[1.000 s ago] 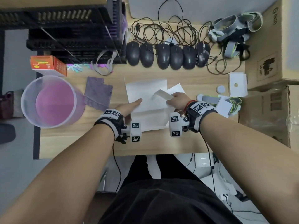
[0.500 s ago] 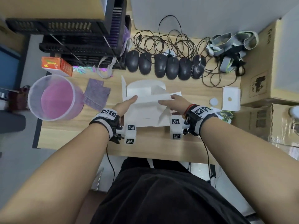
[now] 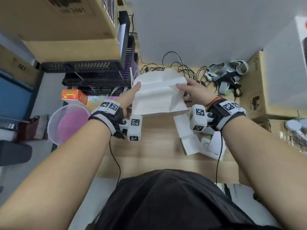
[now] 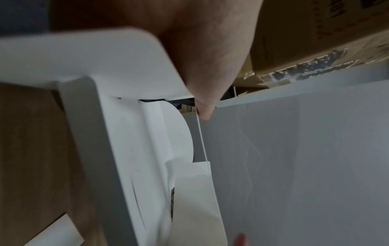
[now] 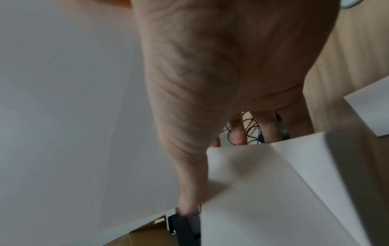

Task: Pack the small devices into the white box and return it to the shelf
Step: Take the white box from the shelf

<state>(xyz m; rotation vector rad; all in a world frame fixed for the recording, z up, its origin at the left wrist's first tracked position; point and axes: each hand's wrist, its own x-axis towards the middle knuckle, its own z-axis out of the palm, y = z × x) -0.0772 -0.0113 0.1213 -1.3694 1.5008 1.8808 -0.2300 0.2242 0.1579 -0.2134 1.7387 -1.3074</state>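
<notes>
Hands, left (image 3: 131, 95) and right (image 3: 193, 92), grip the creased white box (image 3: 157, 98), flaps partly folded.

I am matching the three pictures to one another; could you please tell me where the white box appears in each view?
Head: white box upper centre, held between both hands.
Left wrist: it fills the centre and lower left, under the left hand.
Right wrist: lower right, below the right hand.
Shared landmark: the wooden desk.
</notes>
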